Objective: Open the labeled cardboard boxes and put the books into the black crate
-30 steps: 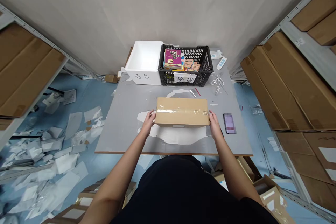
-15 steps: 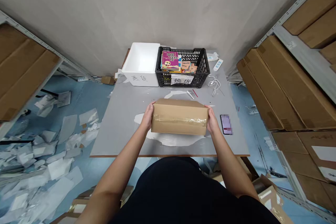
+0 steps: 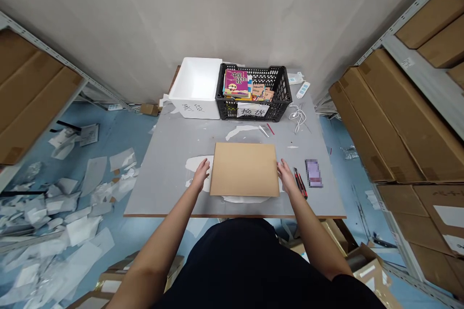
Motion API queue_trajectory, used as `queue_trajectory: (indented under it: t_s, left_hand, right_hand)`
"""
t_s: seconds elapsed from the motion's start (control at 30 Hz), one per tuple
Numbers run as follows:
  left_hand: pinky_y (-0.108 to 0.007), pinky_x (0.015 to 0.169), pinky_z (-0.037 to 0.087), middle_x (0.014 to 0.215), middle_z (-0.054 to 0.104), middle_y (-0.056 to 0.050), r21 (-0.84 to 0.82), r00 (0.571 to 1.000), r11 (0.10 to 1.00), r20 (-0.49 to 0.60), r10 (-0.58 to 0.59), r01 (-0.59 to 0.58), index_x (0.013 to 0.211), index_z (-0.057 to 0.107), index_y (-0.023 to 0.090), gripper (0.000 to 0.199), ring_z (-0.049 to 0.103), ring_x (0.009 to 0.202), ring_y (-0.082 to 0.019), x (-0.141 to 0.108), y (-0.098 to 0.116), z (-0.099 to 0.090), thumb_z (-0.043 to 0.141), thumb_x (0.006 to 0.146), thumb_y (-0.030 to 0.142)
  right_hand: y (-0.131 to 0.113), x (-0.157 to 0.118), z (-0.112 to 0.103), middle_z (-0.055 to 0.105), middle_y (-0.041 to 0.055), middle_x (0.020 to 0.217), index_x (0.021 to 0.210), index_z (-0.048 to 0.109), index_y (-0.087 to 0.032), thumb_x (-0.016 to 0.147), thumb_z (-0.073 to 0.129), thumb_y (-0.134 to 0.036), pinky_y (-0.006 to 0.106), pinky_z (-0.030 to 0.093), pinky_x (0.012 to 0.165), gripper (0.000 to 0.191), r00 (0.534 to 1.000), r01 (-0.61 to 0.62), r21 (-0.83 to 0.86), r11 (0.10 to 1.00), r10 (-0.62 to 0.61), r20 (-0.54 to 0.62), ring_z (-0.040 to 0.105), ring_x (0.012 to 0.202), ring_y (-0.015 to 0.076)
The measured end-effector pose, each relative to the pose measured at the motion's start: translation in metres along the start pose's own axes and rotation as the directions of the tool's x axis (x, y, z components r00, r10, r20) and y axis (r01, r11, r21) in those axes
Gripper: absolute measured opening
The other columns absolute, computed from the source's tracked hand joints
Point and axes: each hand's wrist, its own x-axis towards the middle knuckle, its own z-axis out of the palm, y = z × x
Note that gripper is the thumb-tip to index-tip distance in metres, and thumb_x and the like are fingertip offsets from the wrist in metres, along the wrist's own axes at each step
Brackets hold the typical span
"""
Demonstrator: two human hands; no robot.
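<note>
A cardboard box (image 3: 244, 169) lies flat on the grey table (image 3: 163, 188), its plain brown face up with no tape showing on it. My left hand (image 3: 201, 175) is at its left edge and my right hand (image 3: 286, 176) at its right edge. Both hands are open, with fingertips at or barely touching the sides. Just right of my right hand lies a utility knife (image 3: 300, 182) with a red and black body.
At the table's back stand a white foam box (image 3: 195, 89) and a black plastic crate (image 3: 253, 92) holding books. A phone (image 3: 313, 173), cable and power strip lie on the right. Cardboard-filled shelves flank the table; paper scraps litter the floor.
The box has gone from tilted between my hands to lying flat, its taped face no longer showing. My hands have let go and opened. A utility knife now shows beside my right hand.
</note>
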Motion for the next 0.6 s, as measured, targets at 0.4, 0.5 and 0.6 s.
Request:
queue_trajectory:
  t_s: [0.4, 0.5, 0.6]
  left_hand:
    - [-0.032, 0.083, 0.050, 0.135, 0.056, -0.007, -0.210, 0.965, 0.949, 0.065, 0.255, -0.236, 0.129, 0.054, 0.029, 0.064, 0.057, 0.116, -0.024, -0.015, 0.043, 0.027, 0.039, 0.086, 0.073]
    - [-0.032, 0.085, 0.050, 0.136, 0.055, -0.008, -0.191, 0.966, 0.955, 0.087, 0.245, -0.226, 0.138, 0.047, 0.030, 0.065, 0.056, 0.119, -0.025, -0.032, 0.035, 0.011, 0.044, 0.086, 0.070]
    - [-0.035, 0.095, 0.047, 0.142, 0.051, -0.007, -0.125, 0.984, 0.984, 0.104, 0.143, -0.130, 0.139, 0.047, 0.031, 0.065, 0.049, 0.129, -0.028, -0.044, 0.024, 0.001, 0.058, 0.083, 0.062]
  right_hand:
    - [-0.045, -0.005, 0.025, 0.063, 0.0032, 0.127, 0.119, 0.060, -0.029, 0.085, 0.047, -0.068, 0.041, 0.046, 0.101, 0.053, 0.967, 0.255, 0.157, 0.954, -0.256, -0.012, 0.057, 0.119, 0.0226]
    - [-0.037, -0.025, 0.018, 0.063, 0.0034, 0.127, 0.123, 0.057, -0.029, 0.084, 0.051, -0.066, 0.041, 0.046, 0.101, 0.054, 0.973, 0.230, 0.163, 0.959, -0.223, -0.063, 0.057, 0.120, 0.0238]
    - [-0.027, -0.040, 0.014, 0.056, -0.0002, 0.138, 0.131, 0.053, -0.036, 0.082, 0.059, -0.061, 0.040, 0.047, 0.101, 0.055, 0.995, 0.096, 0.093, 0.991, -0.095, -0.018, 0.052, 0.127, 0.0245]
